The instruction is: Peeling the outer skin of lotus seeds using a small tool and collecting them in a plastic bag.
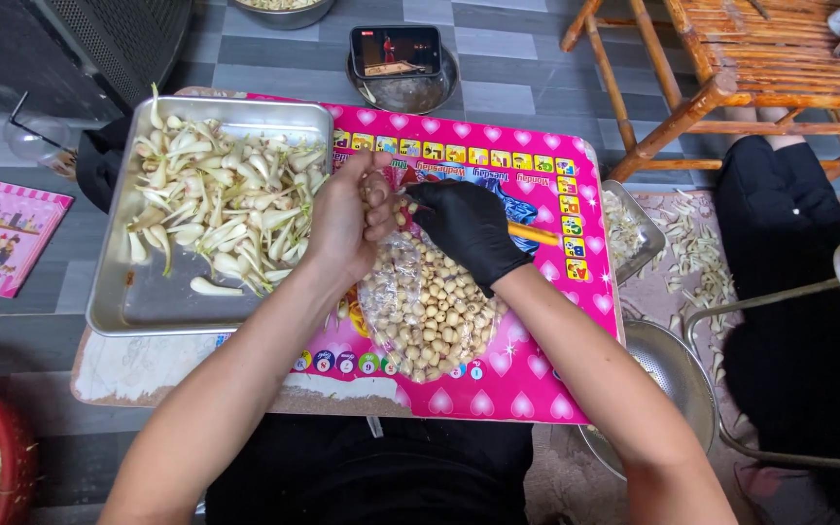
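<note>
Progress roughly midway, judging by piles: rectangular steel tray (119, 301) far left holds many pale peeled husks (226, 209); clear plastic bag of beige lotus seeds (427, 311) remains full. Bare left hand (342, 219) grip pinched on one seed; black-gloved right hand (469, 228) clamped on yellow-handled tool (535, 233).

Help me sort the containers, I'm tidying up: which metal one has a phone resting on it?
The round metal bowl at the top, beyond the pink mat; the phone lies across its rim.

A low surface (537, 394) covered in pink heart-patterned print bears a steel tray (138, 306) of pale peelings at its left and a clear bag of shelled seeds (430, 316) at centre, while a second tray (646, 226) sits at its right edge.
</note>
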